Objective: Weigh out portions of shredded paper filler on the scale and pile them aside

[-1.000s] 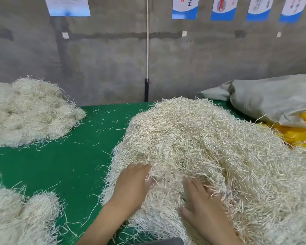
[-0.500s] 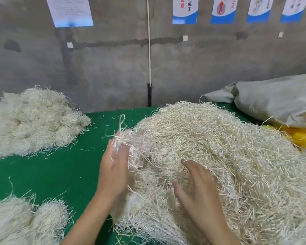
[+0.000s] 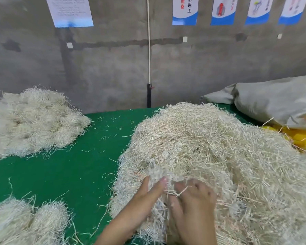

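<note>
The big filler (image 3: 210,147) heap covers the centre and right of the green counter (image 3: 69,165). At its near edge, lower centre, the left hand (image 3: 148,197) pinches a tuft between thumb and fingers. The right hand (image 3: 193,206) is just beside it, with fingers bent into the filler; I cannot tell if it grips. Smaller piles (image 3: 34,121) lie at the left.

"返工" on wall poster (image 3: 185,15) (top cropped)
</note>
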Motion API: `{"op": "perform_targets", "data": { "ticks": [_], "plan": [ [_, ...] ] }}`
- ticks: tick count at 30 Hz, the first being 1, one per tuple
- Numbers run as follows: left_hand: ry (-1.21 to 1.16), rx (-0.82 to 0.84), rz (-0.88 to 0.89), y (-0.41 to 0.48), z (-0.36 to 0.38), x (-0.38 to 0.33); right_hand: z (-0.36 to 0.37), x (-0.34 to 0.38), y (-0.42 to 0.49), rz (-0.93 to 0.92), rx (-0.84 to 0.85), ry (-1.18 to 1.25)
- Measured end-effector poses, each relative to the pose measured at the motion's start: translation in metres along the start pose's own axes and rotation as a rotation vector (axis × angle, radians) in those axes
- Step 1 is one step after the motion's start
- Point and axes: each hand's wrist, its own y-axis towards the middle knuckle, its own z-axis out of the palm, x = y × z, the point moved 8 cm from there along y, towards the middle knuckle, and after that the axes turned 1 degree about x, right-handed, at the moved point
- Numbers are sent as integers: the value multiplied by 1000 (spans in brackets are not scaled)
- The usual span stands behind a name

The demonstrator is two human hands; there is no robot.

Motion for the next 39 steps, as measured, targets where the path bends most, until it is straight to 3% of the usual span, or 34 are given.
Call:
{"op": "perform_targets", "data": {
  "ticks": [2, 6, 8, 11, 14, 17, 19, 21, 24, 28, 33, 35, 39],
  "plan": [
    [-214, 19, 8, -4, 5, -9, 18, 18, 2, -28, 138, 250],
    [-646, -291, 9, -14, -40, -6, 38, 47, -4, 19, 547, 915],
    [-659, -392, 7, -20, -63, 1, 31, 42, -2, -18, 510, 876],
    [-632, -388, 43, -29, -77, -3, 32, 22, 5, -141, 402, 420],
    [-376, -340, 6, -31, -84, 2, 55, -7, 8, -162, 501, 88],
    [136, -239, -43, -26, -79, 4, 59, -47, 14, -56, 502, -35],
    [471, -131, -118, -27, -66, 11, 49, -63, 20, -7, 407, -10],
    [695, -124, -132, -28, -62, 18, 40, -71, 24, 51, 314, 104],
    [974, -109, -65, -29, -59, -3, 39, -71, 29, 47, 278, 83],
    [739, -103, 111, -47, -72, -35, 51, -84, 28, 78, 395, -25],
    [187, -672, 95, -62, -166, -31, 57, -87, 11, 140, 463, 58],
    [4, -749, -5, -59, -184, -18, 55, -90, 6, 157, 491, 50],
    [-141, -864, -19, -53, -199, -7, 32, -84, 9, 132, 570, 63]
  ]
}}
